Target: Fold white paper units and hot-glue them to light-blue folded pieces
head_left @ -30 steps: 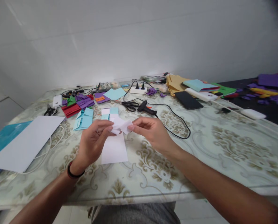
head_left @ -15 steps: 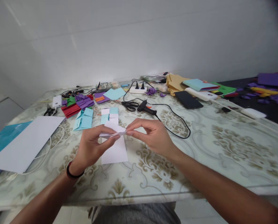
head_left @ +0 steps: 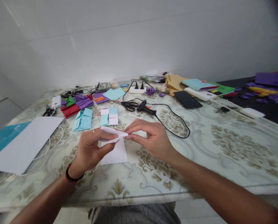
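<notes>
Now the small white paper [head_left: 113, 133] is folded flatter than before and held lower. It sits between the left hand [head_left: 92, 149] and right hand [head_left: 150, 137], both pinching it.

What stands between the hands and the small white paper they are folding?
Nothing visible. The left hand and right hand both pinch the folded white paper, held over a white sheet on the table.

**Home craft corner**

Looks like a room at home used for paper crafts. Floral-cloth table [head_left: 223, 146] w/ glue gun [head_left: 146, 108] & scissors [head_left: 129, 106] at centre, power strip [head_left: 138, 90] behind. Coloured paper stacks [head_left: 197, 84] upper right, folded paper bits [head_left: 84, 119] centre left. White tiled wall [head_left: 139, 40] across top.
</notes>
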The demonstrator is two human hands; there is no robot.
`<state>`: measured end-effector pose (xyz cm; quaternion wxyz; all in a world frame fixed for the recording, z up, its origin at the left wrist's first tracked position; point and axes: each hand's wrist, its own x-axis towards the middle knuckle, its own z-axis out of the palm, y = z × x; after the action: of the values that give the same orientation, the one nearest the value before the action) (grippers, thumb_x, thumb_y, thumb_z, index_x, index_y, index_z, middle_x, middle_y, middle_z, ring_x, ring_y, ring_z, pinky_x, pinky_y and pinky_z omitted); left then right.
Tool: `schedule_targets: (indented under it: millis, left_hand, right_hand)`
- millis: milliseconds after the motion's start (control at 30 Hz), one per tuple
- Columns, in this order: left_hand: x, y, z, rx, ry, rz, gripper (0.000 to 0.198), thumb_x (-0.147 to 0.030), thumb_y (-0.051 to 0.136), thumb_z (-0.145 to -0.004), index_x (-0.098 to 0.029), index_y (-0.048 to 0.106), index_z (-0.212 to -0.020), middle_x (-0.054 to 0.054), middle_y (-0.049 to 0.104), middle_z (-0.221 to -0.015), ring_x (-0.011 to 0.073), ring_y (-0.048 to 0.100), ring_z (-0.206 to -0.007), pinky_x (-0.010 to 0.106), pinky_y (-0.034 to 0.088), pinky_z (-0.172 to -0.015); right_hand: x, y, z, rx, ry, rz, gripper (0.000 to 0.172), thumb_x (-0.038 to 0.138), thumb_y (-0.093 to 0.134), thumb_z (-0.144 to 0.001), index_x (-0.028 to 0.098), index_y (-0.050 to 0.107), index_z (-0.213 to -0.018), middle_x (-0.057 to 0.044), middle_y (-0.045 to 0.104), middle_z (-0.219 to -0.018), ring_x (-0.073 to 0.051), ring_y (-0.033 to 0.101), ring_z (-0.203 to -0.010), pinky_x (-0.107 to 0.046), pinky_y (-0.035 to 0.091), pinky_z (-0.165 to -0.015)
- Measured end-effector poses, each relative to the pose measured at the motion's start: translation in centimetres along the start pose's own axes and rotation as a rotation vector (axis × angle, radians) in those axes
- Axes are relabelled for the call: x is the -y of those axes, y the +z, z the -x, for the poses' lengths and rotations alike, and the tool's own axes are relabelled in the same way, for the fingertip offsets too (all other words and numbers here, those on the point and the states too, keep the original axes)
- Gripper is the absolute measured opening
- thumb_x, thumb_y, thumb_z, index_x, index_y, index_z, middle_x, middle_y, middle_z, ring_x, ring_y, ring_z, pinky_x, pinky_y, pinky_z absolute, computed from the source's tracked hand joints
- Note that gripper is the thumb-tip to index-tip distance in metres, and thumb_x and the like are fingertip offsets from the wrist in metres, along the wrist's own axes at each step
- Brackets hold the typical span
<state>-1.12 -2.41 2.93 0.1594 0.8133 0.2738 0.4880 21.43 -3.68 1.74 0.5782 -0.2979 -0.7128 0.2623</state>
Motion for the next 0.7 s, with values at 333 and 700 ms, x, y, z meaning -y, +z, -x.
schedule_targets:
  millis: [333, 700]
  left_hand:
    - [-0.27, 0.34, -0.28, 0.047, -0.065, 0.091, 0.01, -0.018, 0.08, -0.086, -0.022, 0.073, -0.081, 0.006, 0.082, -0.088, 0.0195, 0.077, -0.081, 0.03, 0.06, -0.068]
    - [-0.27, 0.69, -0.06, 0.025, 0.041, 0.01, 0.014, -0.01, 0.079, -0.086, -0.023, 0.075, -0.09, 0.005, 0.083, -0.096, 0.0175, 0.079, -0.086, 0.028, 0.063, -0.072]
  right_hand:
    - [0.35, 0.19, 0.2, -0.01, -0.095, 0.093, 0.005, 0.021, 0.08, -0.089, 0.023, 0.077, -0.091, -0.004, 0.078, -0.085, -0.018, 0.072, -0.078, -0.033, 0.057, -0.073]
    - [0.22, 0.09, 0.06, 0.02, -0.149, 0.178, 0.011, 0.016, 0.069, -0.096, 0.025, 0.075, -0.092, -0.004, 0.079, -0.089, -0.019, 0.073, -0.086, -0.035, 0.059, -0.08]
